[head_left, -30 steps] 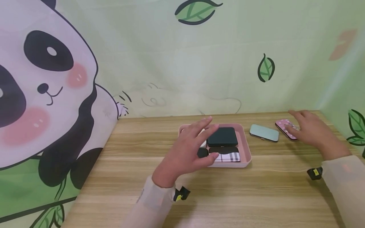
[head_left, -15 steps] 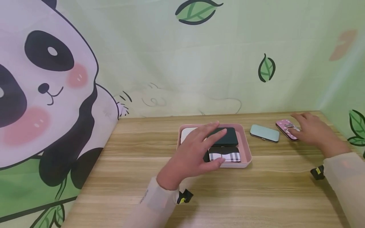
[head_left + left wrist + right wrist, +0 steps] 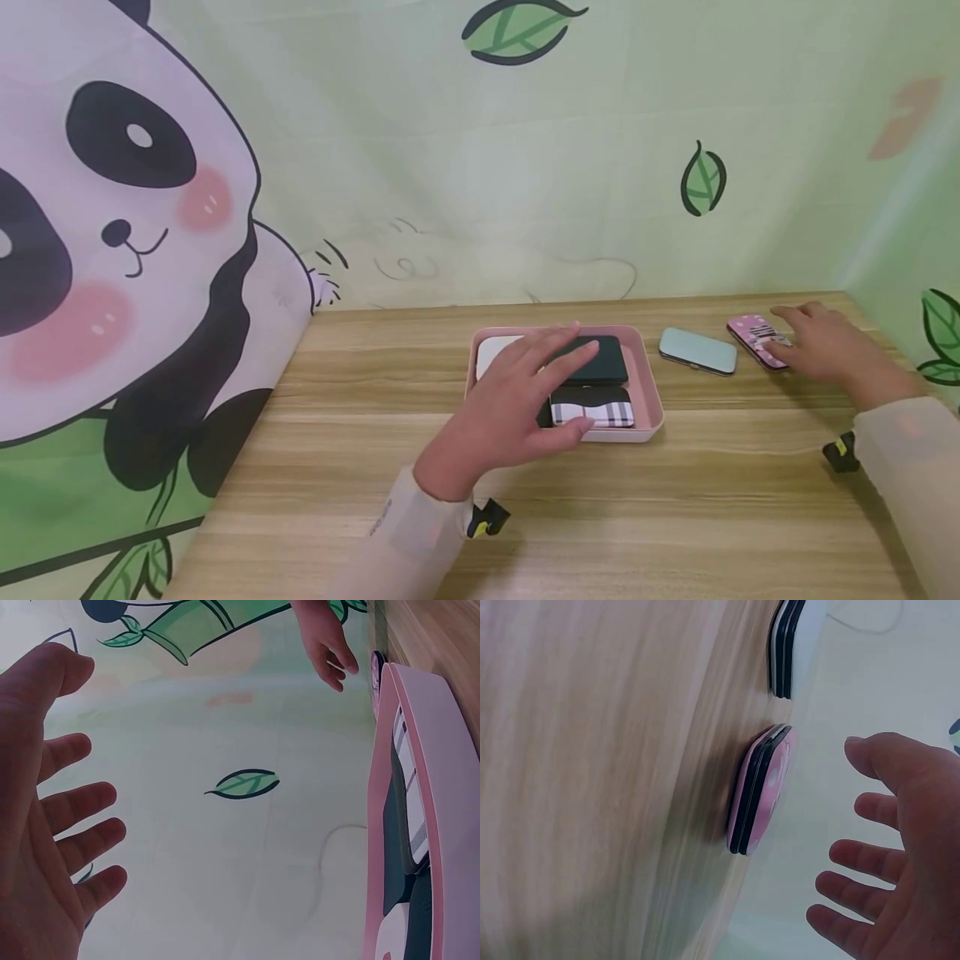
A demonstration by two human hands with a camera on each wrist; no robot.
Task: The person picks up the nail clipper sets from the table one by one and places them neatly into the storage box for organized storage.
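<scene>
My left hand [image 3: 506, 400] hovers over the left part of a pink tray [image 3: 654, 400], its fingers spread and holding nothing. In the tray lie a white case [image 3: 492, 352], a dark green case [image 3: 606, 362] and a small black case with a plaid band [image 3: 611, 412]. To the right of the tray, my right hand [image 3: 832, 350] is raised beside a pink patterned case [image 3: 744, 330]. In the right wrist view there is a gap between that hand and the pink case [image 3: 761, 795]. A pale mint case [image 3: 697, 350] lies between tray and pink case.
The wooden table [image 3: 720, 500] carries everything. Behind it hangs a green cloth backdrop [image 3: 375, 150] with printed leaves and a large panda [image 3: 150, 208]. Another printed cloth [image 3: 922, 250] closes the right side.
My left hand has shifted slightly right, uncovering the white case. The right hand has drifted a little right and down. The tray and the cases have stayed put.
</scene>
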